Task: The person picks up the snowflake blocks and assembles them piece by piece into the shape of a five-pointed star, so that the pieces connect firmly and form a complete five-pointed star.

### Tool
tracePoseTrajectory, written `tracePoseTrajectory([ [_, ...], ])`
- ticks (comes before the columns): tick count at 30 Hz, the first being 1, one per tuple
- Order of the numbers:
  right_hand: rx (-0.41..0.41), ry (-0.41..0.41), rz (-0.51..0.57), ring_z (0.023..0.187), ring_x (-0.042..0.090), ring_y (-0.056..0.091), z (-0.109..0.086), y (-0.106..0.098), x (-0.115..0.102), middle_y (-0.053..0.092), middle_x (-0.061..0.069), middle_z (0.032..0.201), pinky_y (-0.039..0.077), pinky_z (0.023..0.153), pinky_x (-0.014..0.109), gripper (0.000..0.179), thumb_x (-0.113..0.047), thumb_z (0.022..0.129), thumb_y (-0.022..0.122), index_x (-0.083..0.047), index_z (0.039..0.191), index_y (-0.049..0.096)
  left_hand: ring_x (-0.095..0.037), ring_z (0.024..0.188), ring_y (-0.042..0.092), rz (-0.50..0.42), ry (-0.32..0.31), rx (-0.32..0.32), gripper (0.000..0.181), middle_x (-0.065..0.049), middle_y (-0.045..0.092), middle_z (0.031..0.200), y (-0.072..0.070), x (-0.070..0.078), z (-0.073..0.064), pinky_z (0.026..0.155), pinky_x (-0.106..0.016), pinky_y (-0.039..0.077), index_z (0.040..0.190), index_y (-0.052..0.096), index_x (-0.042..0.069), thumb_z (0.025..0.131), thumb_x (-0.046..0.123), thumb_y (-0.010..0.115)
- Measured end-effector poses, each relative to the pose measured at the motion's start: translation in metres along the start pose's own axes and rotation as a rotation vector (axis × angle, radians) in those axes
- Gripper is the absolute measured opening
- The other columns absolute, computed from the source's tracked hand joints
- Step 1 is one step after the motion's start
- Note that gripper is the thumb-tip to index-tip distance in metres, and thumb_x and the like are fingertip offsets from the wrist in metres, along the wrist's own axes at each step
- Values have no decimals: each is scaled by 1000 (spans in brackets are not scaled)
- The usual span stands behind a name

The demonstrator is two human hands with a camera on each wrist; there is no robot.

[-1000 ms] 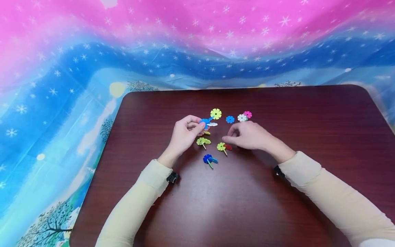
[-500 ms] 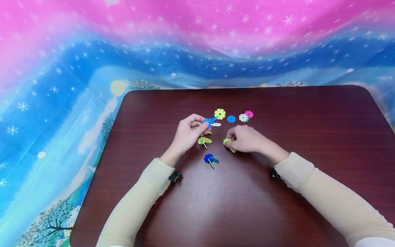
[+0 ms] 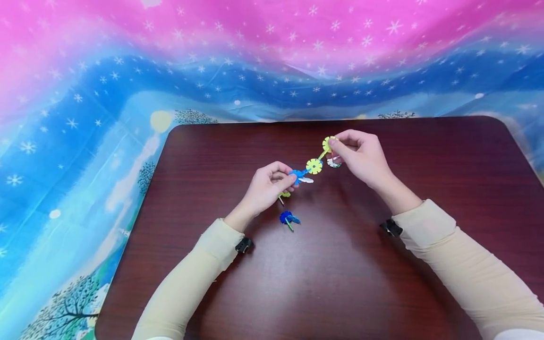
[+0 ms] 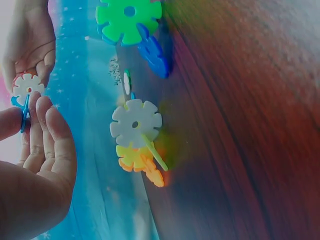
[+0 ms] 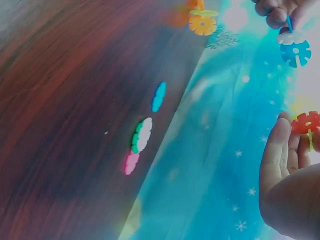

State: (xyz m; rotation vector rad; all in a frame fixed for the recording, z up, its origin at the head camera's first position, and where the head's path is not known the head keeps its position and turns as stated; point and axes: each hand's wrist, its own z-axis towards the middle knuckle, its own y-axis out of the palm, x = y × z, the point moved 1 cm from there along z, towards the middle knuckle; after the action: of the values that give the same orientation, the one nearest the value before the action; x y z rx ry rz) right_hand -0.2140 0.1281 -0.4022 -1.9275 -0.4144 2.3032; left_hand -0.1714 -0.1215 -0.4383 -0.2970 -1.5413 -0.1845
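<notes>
Thumb and fingers of my left hand (image 3: 272, 186) pinch a blue notched disc (image 3: 296, 177), which has a white disc (image 3: 306, 180) joined to it. My right hand (image 3: 363, 156), farther back and to the right, pinches a joined group of discs, with a yellow disc (image 3: 328, 143) in the head view and a red disc (image 5: 306, 122) in the right wrist view. Between the hands, a larger yellow disc (image 3: 314, 166) sits in line with the blue disc and the right hand's group. The fingers partly hide both groups.
On the brown table (image 3: 331, 264) lie a dark blue cluster (image 3: 289, 218) and a yellow-green cluster (image 3: 285, 194), partly behind the left hand. Loose blue (image 5: 159, 96), white (image 5: 145, 134), green (image 5: 135, 139) and pink discs (image 5: 131, 163) lie toward the back. A printed cloth (image 3: 255, 80) hangs behind.
My right hand has picked up the yellow-and-red cluster from the table and carried it back and up beside the left hand's discs. The left hand keeps its grip and has shifted slightly right.
</notes>
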Motion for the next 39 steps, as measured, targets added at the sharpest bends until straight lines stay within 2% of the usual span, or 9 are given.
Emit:
tracePoseTrajectory([
  [7,-36,7,27,73,16,74,-3,4,-8,75,8,87,61,68,29,22,-18,100,72,3,106,74,-54,95,67,-3,-12,-3,10,-24,73,95,3,1,-1,87,-61,57,106,64,-3,101,5,68],
  [11,-49,19,7,75,18,74,-5,5,-9,76,7,87,61,70,29,23,-20,100,72,2,107,74,-48,92,70,-57,-54,-10,12,-34,68,103,5,0,-2,91,-61,55,107,63,-5,101,4,67],
  [14,-57,28,4,75,19,74,-6,6,-10,76,9,87,62,71,29,24,-21,100,72,2,107,74,-37,87,73,-125,-81,-30,11,-38,66,106,7,-2,-2,90,-52,59,108,61,-4,102,3,65],
  [17,-68,36,10,74,20,73,-8,9,-11,76,14,89,62,70,28,24,-20,100,73,2,107,74,-26,81,73,-197,-104,-58,10,-33,68,103,9,-3,-1,83,-37,62,111,60,-2,102,2,62],
  [20,-85,41,7,73,22,74,-9,12,-10,76,16,90,62,70,29,22,-19,100,72,2,106,74,-21,78,72,-239,-133,-82,15,-29,70,104,13,-2,1,77,-30,61,116,60,-3,103,5,61],
  [24,-119,48,-5,74,25,74,-10,15,-10,76,18,90,62,70,30,23,-19,100,72,3,107,74,-19,75,71,-172,-168,-87,23,-31,69,112,16,1,3,78,-35,61,121,64,-2,104,13,63],
  [29,-166,59,-54,75,22,75,-11,17,-10,76,20,92,62,71,28,27,-24,101,71,1,107,74,-24,72,70,-85,-168,-80,21,-31,69,112,18,0,5,81,-50,61,115,69,2,102,18,68],
  [35,-144,56,-111,72,20,72,-13,18,-11,75,17,86,60,68,26,26,-27,100,72,-1,102,78,-40,73,66,-11,-112,-36,18,-16,73,99,20,-2,4,61,-31,57,107,74,7,99,23,74],
  [39,-75,47,-102,68,17,70,-16,22,-10,73,17,83,58,66,26,25,-26,99,73,-2,99,79,-48,80,61,-3,-109,23,17,-8,74,96,22,-1,3,56,-29,52,106,77,11,97,25,75],
])
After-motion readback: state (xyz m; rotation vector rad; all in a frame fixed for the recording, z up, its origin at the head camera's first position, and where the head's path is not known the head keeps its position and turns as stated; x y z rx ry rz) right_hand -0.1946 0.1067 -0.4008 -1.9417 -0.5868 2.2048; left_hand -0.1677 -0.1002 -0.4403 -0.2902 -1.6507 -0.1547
